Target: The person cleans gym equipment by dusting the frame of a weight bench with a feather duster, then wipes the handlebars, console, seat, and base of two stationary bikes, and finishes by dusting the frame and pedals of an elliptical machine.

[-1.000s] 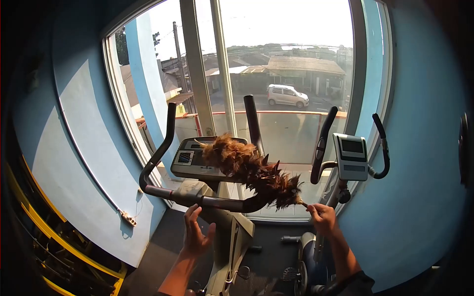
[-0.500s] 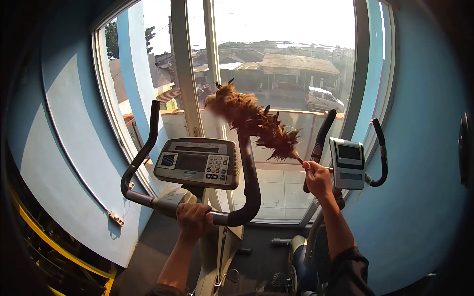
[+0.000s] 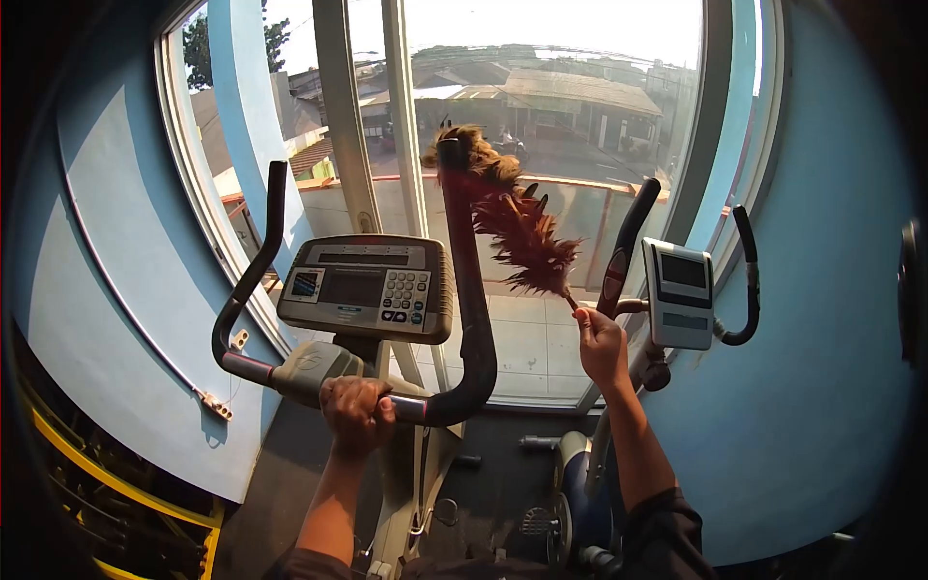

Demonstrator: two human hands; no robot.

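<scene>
My left hand [image 3: 356, 414] is closed around the lower bar of the handlebar [image 3: 480, 358] on an exercise bike. Its console [image 3: 365, 288], with a dark screen and keypad, stands just beyond that hand. Out to the right, my right hand [image 3: 602, 346] grips the thin handle of a brown feather duster [image 3: 527, 242]. The duster slants up and left from my fist. Its feathered end lies behind the upright right grip of the handlebar, overlapping it in this view.
A second exercise bike with a small grey console [image 3: 680, 295] stands at the right by the blue wall [image 3: 822, 367]. Tall glass windows [image 3: 561, 126] rise ahead. At the lower left is a yellow-framed rack [image 3: 126, 493]; a power strip [image 3: 217, 406] hangs on the left wall.
The duster has passed behind the upright grip, and my right hand has shifted slightly left. My left hand keeps its hold on the bar while the whole view has tilted a little.
</scene>
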